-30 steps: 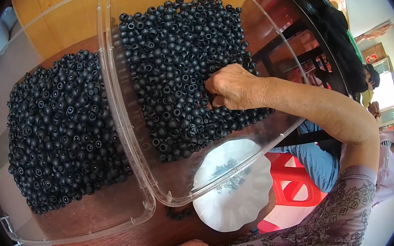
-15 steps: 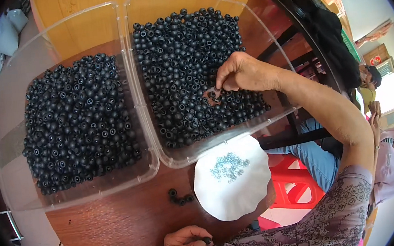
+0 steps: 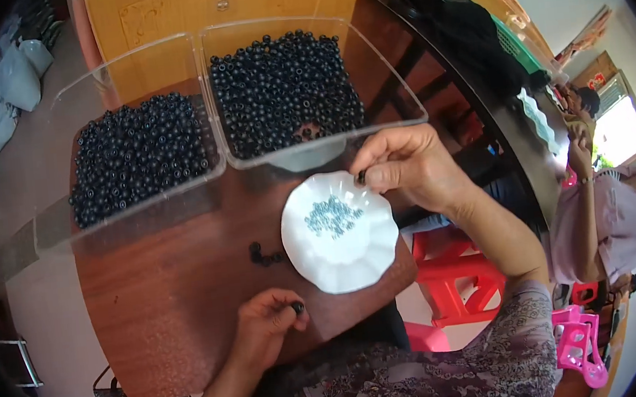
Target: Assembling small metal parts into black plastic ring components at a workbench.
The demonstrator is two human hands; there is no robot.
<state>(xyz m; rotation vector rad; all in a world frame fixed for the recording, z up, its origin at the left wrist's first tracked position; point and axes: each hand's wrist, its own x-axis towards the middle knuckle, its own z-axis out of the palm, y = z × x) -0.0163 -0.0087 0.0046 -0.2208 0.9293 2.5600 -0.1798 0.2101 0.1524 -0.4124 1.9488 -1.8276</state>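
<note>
My left hand [image 3: 265,324], low over the table's near part, is closed with a small black round piece [image 3: 298,307] pinched at the fingertips. Just above the right rim of a white scalloped plate [image 3: 344,269], my right hand [image 3: 411,166] pinches a similar hollow black piece [image 3: 362,177] between thumb and fingers. Small clear bluish bits [image 3: 333,217] lie heaped in the plate's middle. Several loose black pieces [image 3: 264,256] sit on the table left of the plate. Beyond are two clear plastic bins, the left bin [image 3: 171,188] and the right bin [image 3: 395,124], both holding many hollow black pieces.
The reddish-brown table [image 3: 152,306] carries bins and plate. At the right stand a dark table [image 3: 511,172] with a black bag [image 3: 454,21] and green basket [image 3: 518,49], and a red stool [image 3: 456,281]. Another person [image 3: 603,217] sits at far right. White sacks [image 3: 16,82] lie far left.
My right hand has come out of the right bin to the plate's rim, carrying a black piece. My left hand still pinches its piece. The view has shifted, showing more of the table.
</note>
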